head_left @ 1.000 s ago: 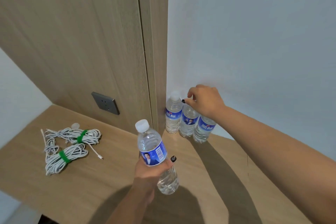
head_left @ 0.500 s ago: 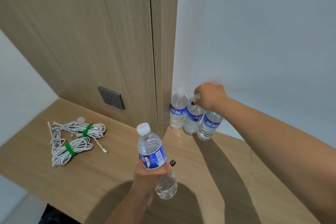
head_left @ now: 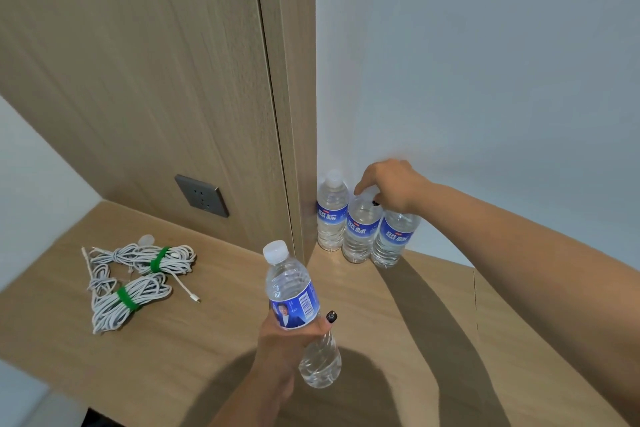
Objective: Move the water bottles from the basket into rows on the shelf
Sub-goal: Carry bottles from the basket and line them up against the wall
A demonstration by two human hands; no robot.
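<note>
four water bottles (head_left: pixel 331 211), two cable bundles (head_left: pixel 130 298), one socket (head_left: pixel 202 195)

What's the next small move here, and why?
Probably let go with the right hand and pull it back. Its grip sits on the tops of the last two of three bottles standing upright in a row along the wall, so they look placed. That clears room for the bottle the left hand holds.

Home or office room corner, wood-laminate shelf (head_left: pixel 450 340), matching wall panel (head_left: pixel 138 80), wall socket (head_left: pixel 202 195), bundled cables (head_left: pixel 135 282)
</note>
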